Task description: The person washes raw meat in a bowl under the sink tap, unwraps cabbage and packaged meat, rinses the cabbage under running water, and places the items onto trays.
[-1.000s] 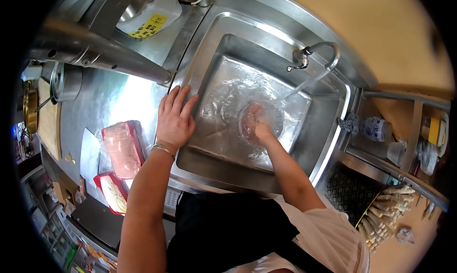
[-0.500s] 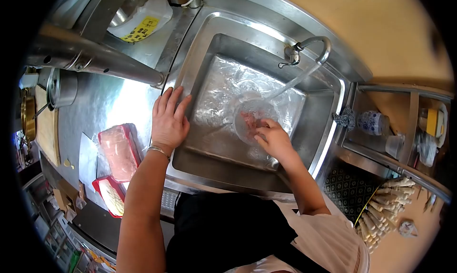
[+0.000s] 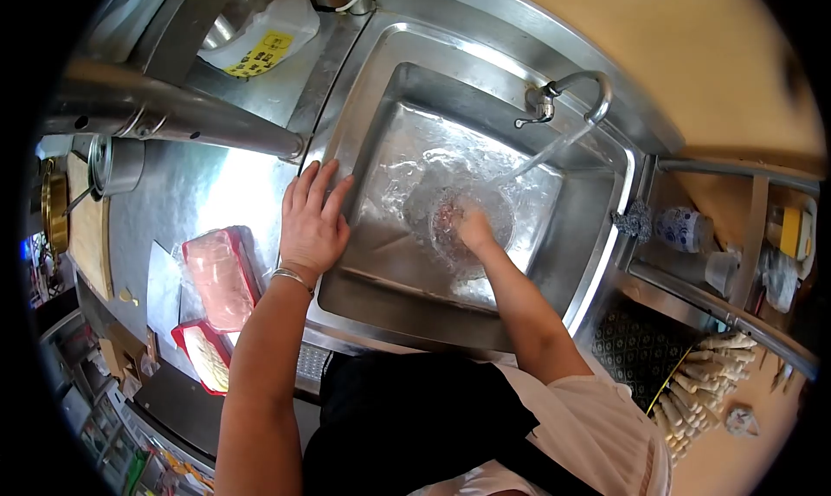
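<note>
My left hand [image 3: 316, 223] rests flat on the left rim of the steel sink [image 3: 415, 323], fingers spread. My right hand [image 3: 472, 228] dips into a round, see-through bowl [image 3: 511, 215] on the sink floor. Beside its fingers, pinkish pieces that look like meat [image 3: 446, 215] show through churning water. Splashing and blur hide my right fingertips, so what they grip cannot be made out. A stream of water [image 3: 545, 160] runs from the curved tap [image 3: 597, 93] into the bowl.
Left of the sink, a wrapped pack of pink meat [image 3: 218, 280] and a smaller red-edged pack [image 3: 203, 356] lie on the steel counter. A metal pipe [image 3: 199, 124] crosses above the counter. Right of the sink stands a rack [image 3: 727, 297] with a scouring pad [image 3: 634, 222] and jars.
My right hand has pushed deeper into the bowl and a little up and left. The water there is more stirred up. My left hand stays on the rim.
</note>
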### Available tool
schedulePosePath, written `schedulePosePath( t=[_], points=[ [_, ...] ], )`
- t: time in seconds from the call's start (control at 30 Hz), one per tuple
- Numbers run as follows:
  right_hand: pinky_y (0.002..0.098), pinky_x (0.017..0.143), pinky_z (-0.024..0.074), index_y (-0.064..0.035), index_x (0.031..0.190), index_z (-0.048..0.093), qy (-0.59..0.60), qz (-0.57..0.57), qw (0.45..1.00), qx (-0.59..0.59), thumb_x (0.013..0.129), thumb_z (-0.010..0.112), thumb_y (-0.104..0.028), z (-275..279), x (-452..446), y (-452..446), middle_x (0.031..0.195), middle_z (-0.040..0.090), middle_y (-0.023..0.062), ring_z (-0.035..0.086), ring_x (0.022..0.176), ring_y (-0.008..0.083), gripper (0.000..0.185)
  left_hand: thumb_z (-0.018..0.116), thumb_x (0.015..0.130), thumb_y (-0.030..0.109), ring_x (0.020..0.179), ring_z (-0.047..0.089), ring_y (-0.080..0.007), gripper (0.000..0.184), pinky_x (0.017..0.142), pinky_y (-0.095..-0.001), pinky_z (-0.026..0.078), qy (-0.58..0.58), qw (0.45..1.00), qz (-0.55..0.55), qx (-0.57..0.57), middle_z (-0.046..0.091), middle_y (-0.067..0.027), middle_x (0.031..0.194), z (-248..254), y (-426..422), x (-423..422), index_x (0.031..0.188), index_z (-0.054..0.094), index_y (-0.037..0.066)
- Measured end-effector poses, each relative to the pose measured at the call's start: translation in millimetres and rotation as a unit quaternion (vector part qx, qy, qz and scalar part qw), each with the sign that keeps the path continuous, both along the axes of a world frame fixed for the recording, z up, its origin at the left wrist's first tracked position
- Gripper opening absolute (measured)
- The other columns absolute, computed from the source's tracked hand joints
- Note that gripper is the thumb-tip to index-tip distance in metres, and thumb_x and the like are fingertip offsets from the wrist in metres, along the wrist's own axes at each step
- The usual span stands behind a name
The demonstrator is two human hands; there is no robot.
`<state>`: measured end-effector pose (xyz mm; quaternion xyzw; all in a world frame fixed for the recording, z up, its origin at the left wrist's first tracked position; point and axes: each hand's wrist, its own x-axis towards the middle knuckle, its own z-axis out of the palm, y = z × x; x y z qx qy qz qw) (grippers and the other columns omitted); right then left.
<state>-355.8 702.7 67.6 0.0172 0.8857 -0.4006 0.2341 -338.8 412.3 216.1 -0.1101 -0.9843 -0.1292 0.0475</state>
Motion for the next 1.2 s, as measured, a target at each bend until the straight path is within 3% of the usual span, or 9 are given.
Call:
schedulePosePath(
  t=[0.2, 0.33, 0.4, 0.53, 0.7, 0.87, 1.07, 1.13, 1.2],
  points=[
    [0.0275, 0.050, 0.0412, -0.0098, 0.115, 0.057, -0.235, -0.132, 0.941, -0.207, 0.091, 0.051, -0.030, 14.9, 4.3, 16.8, 0.080, 0.063, 0.0050, 0.053, 0.059, 0.0111, 0.032, 0.057, 0.066, 0.008, 0.127, 0.033, -0.0321, 0.056, 0.104, -0.0479, 0.027, 0.004, 1.000, -0.004, 0.000, 0.039, -0.0092, 0.134, 0.3, 0.5, -0.1, 0.121, 0.049, 0.015],
    [0.0325, 0.057, 0.0456, -0.0096, 0.121, 0.052, -0.169, -0.174, 0.934, -0.263, 0.092, 0.048, -0.033, 60.5, 16.2, 12.4, 0.078, 0.063, 0.0111, 0.058, 0.062, 0.0188, 0.037, 0.057, 0.066, 0.008, 0.126, 0.033, -0.0325, 0.056, 0.104, -0.0481, 0.027, 0.004, 1.000, -0.004, 0.000, 0.039, -0.0093, 0.134, 0.6, 1.0, 0.2, 0.121, 0.049, 0.015],
    [0.0379, 0.068, 0.0481, -0.0089, 0.124, 0.047, 0.054, 0.092, 0.994, 0.035, 0.092, 0.049, -0.032, 78.3, 21.7, 21.5, 0.089, 0.063, 0.0153, 0.060, 0.074, 0.0275, 0.040, 0.057, 0.066, 0.008, 0.126, 0.033, -0.0325, 0.056, 0.104, -0.0482, 0.027, 0.006, 1.000, -0.006, 0.002, 0.039, -0.0094, 0.134, 0.8, 0.9, 0.0, 0.121, 0.049, 0.015],
    [0.0400, 0.081, 0.0462, -0.0089, 0.103, 0.060, 0.130, 0.280, 0.941, 0.139, 0.082, 0.061, -0.024, 108.1, 28.6, 39.5, 0.108, 0.056, 0.0141, 0.056, 0.097, 0.0318, 0.027, 0.057, 0.066, 0.005, 0.126, 0.032, -0.0338, 0.055, 0.103, -0.0485, 0.028, 0.008, 1.000, -0.010, 0.002, 0.039, -0.0106, 0.134, 2.9, 1.7, 0.0, 0.120, 0.049, 0.012],
    [0.0382, 0.083, 0.0463, -0.0059, 0.103, 0.058, 0.131, 0.023, 0.989, 0.066, 0.079, 0.064, -0.023, 105.1, 23.0, 26.8, 0.112, 0.053, 0.0178, 0.054, 0.100, 0.0344, 0.030, 0.057, 0.066, 0.007, 0.127, 0.033, -0.0327, 0.056, 0.104, -0.0485, 0.027, 0.007, 1.000, -0.006, -0.002, 0.039, -0.0101, 0.134, -0.3, 1.0, 0.9, 0.121, 0.049, 0.014],
    [0.0409, 0.087, 0.0448, -0.0070, 0.110, 0.056, 0.192, 0.049, 0.967, 0.158, 0.076, 0.067, -0.028, 38.5, 17.2, 8.5, 0.112, 0.054, 0.0197, 0.056, 0.098, 0.0356, 0.041, 0.057, 0.066, 0.007, 0.126, 0.033, -0.0326, 0.056, 0.104, -0.0487, 0.027, 0.003, 1.000, -0.007, -0.003, 0.039, -0.0102, 0.134, 1.1, -0.1, 0.1, 0.121, 0.049, 0.013],
    [0.0348, 0.078, 0.0470, -0.0016, 0.106, 0.059, -0.038, -0.135, 0.989, -0.049, 0.086, 0.057, -0.017, 4.3, 13.0, 10.1, 0.091, 0.065, 0.0146, 0.061, 0.087, 0.0241, 0.025, 0.056, 0.066, 0.007, 0.126, 0.033, -0.0326, 0.056, 0.104, -0.0487, 0.026, 0.000, 1.000, -0.004, 0.002, 0.039, -0.0105, 0.134, 1.4, -0.9, 0.4, 0.122, 0.049, 0.013],
    [0.0329, 0.049, 0.0423, -0.0042, 0.098, 0.062, 0.170, -0.107, 0.976, -0.089, 0.088, 0.057, -0.024, -7.6, 16.8, 14.4, 0.064, 0.057, 0.0108, 0.053, 0.052, 0.0164, 0.022, 0.057, 0.066, 0.007, 0.127, 0.032, -0.0334, 0.057, 0.103, -0.0486, 0.028, 0.001, 1.000, -0.011, -0.001, 0.038, -0.0103, 0.134, 2.6, -0.6, 0.3, 0.122, 0.047, 0.013],
    [0.0330, 0.049, 0.0424, -0.0033, 0.096, 0.061, 0.048, -0.168, 0.966, -0.192, 0.089, 0.057, -0.024, -5.4, 17.6, 20.1, 0.063, 0.057, 0.0104, 0.052, 0.052, 0.0157, 0.023, 0.057, 0.066, 0.007, 0.127, 0.032, -0.0334, 0.057, 0.103, -0.0486, 0.028, 0.003, 1.000, -0.010, 0.000, 0.038, -0.0102, 0.134, 2.2, -0.5, -0.1, 0.122, 0.047, 0.013]
  ],
)
